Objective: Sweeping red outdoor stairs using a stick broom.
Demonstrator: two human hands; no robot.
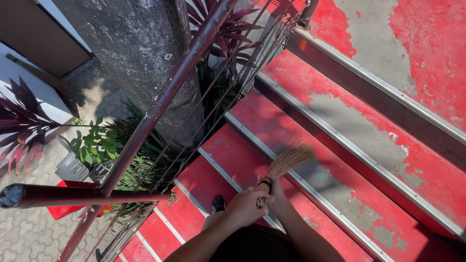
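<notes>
Nearest the camera a rusty rail point(73, 195) crosses the lower left, with its sloping handrail point(167, 92) running up and far toward a grey concrete pillar point(141, 58). Just right of it, both hands meet low in the picture: the left hand point(246, 206) is wrapped shut around the bound neck of a stick broom point(284, 165), and the right hand point(277, 196) closes on the same neck just beside it, the two touching. Both forearms reach forward and down from the body, wrists bent, so the broom's straw fan points up and right onto a red stair step point(252, 160).

As a judgement, sweeping is under way and midway at best: the bristles look blurred on the near step, and no gathered pile shows. The far steps point(349, 121), red paint worn to grey patches, carry no clear litter, so how much is done cannot be told. A dark shoe point(218, 204) stands on the step below. Plants point(97, 145) fill the left side, beyond the rail.
</notes>
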